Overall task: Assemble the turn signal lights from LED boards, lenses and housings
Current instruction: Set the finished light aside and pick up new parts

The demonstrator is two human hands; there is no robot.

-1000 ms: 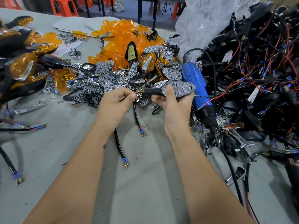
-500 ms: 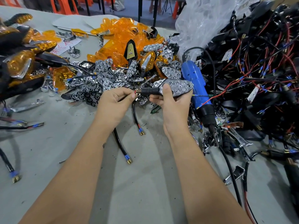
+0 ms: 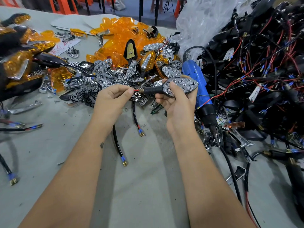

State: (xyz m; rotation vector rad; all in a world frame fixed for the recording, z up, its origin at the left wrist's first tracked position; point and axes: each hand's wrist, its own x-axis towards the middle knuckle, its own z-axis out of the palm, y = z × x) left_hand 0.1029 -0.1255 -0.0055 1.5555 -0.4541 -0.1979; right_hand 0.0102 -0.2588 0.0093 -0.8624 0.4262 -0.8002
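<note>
Your right hand (image 3: 178,102) grips the housing (image 3: 180,85) reflector-up, mid-table before the parts pile, steadying it so your left hand (image 3: 111,100) can pinch the wires (image 3: 136,91) at its stem and pull them through.

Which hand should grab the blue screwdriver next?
Probably the right hand. The blue screwdriver lies just beside it, on its side of the table, though that hand now grips the light. The left hand is farther away, pinching the wires.

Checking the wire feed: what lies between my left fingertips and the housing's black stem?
In the head view, short red wires and a brass threaded end span from the left hand to the stem.
</note>
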